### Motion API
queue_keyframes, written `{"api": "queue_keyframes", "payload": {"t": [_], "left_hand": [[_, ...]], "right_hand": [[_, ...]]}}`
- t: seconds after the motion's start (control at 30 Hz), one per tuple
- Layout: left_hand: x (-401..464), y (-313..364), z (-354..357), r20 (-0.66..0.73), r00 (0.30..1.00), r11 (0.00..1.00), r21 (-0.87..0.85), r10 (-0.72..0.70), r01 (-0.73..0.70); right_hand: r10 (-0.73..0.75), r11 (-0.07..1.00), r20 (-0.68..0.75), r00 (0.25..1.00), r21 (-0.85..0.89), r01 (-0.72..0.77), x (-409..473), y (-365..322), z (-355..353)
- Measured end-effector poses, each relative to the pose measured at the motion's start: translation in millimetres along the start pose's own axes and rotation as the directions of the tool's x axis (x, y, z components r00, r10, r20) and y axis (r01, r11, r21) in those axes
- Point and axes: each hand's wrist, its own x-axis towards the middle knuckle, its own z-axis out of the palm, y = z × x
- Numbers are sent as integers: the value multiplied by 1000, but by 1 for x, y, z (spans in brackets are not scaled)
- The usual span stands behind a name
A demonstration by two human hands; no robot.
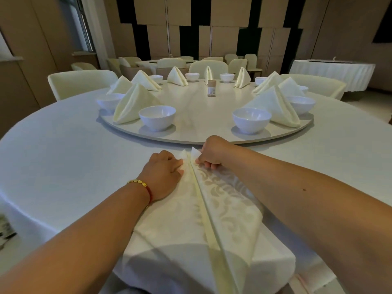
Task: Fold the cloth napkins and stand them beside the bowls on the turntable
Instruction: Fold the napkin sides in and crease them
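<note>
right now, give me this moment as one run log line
stage: folding | napkin: flat on table, centre seam | left hand: presses left flap | right hand: pinches far corner | turntable: gap between near bowls

The napkin (222, 209) under the hands is cream woven cloth with a faint sheen and a scrolling damask pattern, its edges sharply creased. The counter (63, 166) wears a plain white cloth, smooth and slightly lustrous. The turntable (201, 115) is a hard pale slab, polished enough to mirror the bowls. The bowls (157, 117) look like glossy white ceramic. The bracelet (139, 183) has shiny gold-coloured beads on red cord.
</note>
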Motion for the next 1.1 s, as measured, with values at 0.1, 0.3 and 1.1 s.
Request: {"api": "queue_keyframes", "payload": {"t": [0.1,0.3,1.1], "left_hand": [[-1,2,0,12,1000,1000,18,-4,4],[3,4,-17,134,991,1000,-19,5,-3],[29,10,-50,396,911,992,-90,114,-85]], "right_hand": [[15,999,22,1000,32,-16,2,-1,1],[-10,1000,27,1000,29,9,5,-1,1],[-826,560,-22,563,-141,816,-71,25,18]]}}
